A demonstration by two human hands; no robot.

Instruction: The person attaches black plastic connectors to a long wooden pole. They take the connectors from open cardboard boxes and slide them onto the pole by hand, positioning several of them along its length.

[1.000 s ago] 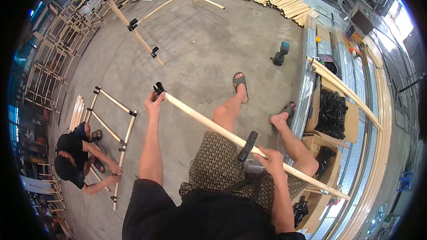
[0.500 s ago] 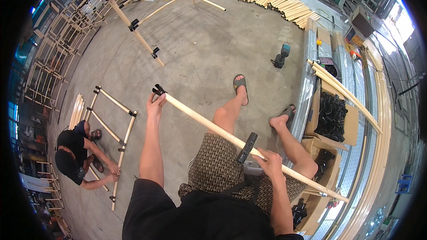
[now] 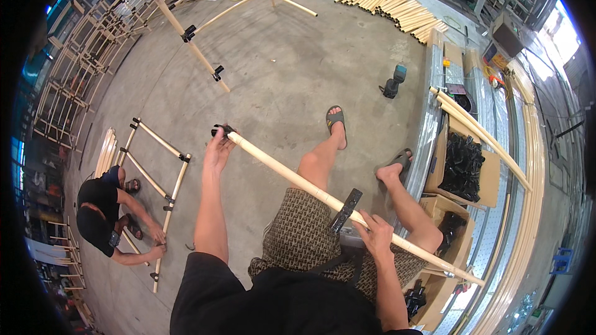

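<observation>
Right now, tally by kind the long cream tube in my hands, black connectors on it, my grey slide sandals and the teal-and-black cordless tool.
Long cream tube: 1
Black connectors on it: 2
Grey slide sandals on your feet: 2
Teal-and-black cordless tool: 1
Total: 6

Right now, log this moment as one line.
left hand: at black end joint | right hand: on cream pipe | black mid-pipe joint: between hands | cordless drill: on floor

A long, slim, pale-yellow round pole [image 3: 282, 168] lies slantwise, its far-left end bearing a dark black clamp-like connector [image 3: 228, 129], partly hidden; a black elongated connector [image 3: 346, 210] sits crosswise partway along it
</observation>
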